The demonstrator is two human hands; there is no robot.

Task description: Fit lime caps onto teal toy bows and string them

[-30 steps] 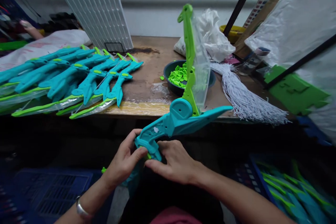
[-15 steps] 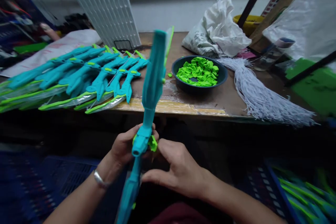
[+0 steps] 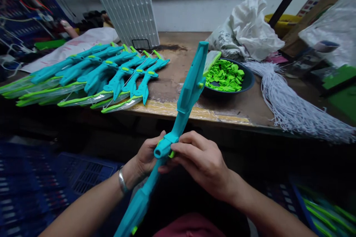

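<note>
I hold a long teal plastic toy bow (image 3: 185,100) upright over my lap, its top end reaching past the table edge. My left hand (image 3: 146,154) is closed round its middle grip from the left. My right hand (image 3: 201,161) is closed on the same spot from the right, fingertips pinching a small green piece (image 3: 171,153) against the grip. A dark bowl (image 3: 248,80) of loose green plastic pieces (image 3: 224,75) sits on the wooden table (image 3: 178,92) just behind the bow.
A row of finished teal-and-green bows in clear sleeves (image 3: 91,76) lies on the table's left. A bundle of white strings (image 3: 289,103) lies right of the bowl. A white bag (image 3: 247,26) and a white grid panel (image 3: 128,7) stand behind. Blue crates (image 3: 55,177) sit below.
The bow has tilted so its top leans right, toward the bowl. My right hand has closed in from open beside the grip to pinch the green piece on it.
</note>
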